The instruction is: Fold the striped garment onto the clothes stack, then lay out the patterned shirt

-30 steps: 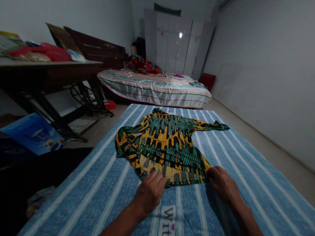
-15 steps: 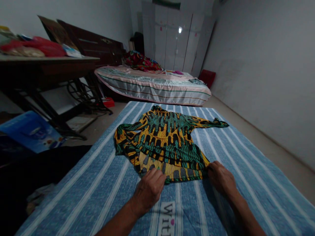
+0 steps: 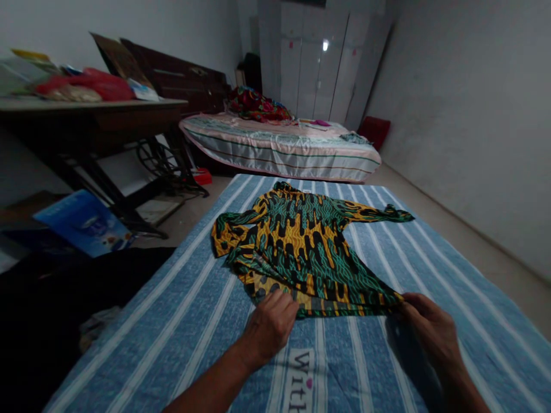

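Observation:
A green, yellow and black patterned garment (image 3: 301, 246) lies spread on a blue and white striped bed cover (image 3: 181, 327). My left hand (image 3: 271, 327) rests with curled fingers on the near hem at its left end. My right hand (image 3: 430, 327) pinches the hem's right corner, which is pulled out to the right. One sleeve stretches toward the far right, the other is bunched at the left.
A second bed (image 3: 279, 149) with a pile of red cloth stands beyond. A dark table (image 3: 90, 115) with a treadle frame and clutter on top is at the left. A blue box (image 3: 86, 221) and dark fabric (image 3: 64, 298) lie at the near left. White wardrobes (image 3: 318, 74) line the back wall.
My right hand has drawn the hem's right corner outward to the right, stretching the hem flatter. My left hand stays on the hem's left part. The view shifted slightly.

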The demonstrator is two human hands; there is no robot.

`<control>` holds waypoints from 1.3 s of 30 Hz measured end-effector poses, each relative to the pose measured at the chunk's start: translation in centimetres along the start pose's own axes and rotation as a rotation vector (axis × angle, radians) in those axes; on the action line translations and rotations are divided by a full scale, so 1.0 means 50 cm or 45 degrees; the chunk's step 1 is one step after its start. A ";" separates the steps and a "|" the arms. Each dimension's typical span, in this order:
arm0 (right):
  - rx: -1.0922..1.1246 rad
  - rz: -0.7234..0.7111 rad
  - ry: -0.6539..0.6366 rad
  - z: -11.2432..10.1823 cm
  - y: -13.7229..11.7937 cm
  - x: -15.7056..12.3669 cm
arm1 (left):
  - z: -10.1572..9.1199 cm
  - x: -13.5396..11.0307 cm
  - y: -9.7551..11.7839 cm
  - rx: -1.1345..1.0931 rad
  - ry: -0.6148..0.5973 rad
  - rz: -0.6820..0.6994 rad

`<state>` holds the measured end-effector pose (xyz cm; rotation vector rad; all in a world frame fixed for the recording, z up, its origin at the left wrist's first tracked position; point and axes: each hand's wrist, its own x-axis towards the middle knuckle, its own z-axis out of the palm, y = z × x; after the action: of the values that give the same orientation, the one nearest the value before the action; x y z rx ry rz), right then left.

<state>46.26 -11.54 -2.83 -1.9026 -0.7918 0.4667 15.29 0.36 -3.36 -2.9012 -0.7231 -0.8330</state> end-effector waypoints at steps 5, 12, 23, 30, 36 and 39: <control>0.337 0.120 -0.045 0.030 -0.023 -0.008 | 0.003 -0.001 -0.003 -0.015 0.005 -0.006; 0.644 0.120 -0.027 -0.016 -0.027 -0.007 | -0.030 0.002 -0.001 -0.125 0.012 0.021; 0.571 0.404 -0.246 -0.049 0.061 -0.021 | -0.018 -0.038 0.028 -0.057 -0.261 0.037; 0.277 0.385 -0.304 -0.055 0.053 -0.025 | -0.057 -0.023 0.041 -0.112 -0.421 -0.023; 0.213 0.368 -0.206 -0.038 0.036 -0.044 | -0.089 0.001 -0.025 -0.090 -0.239 -0.254; 0.223 0.398 -0.215 -0.035 0.031 -0.046 | -0.099 0.020 -0.083 0.146 -0.166 -0.577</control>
<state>46.24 -14.76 -3.50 -1.8437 -0.5406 0.8711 11.75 3.69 1.03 -2.7436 -1.4243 -0.6015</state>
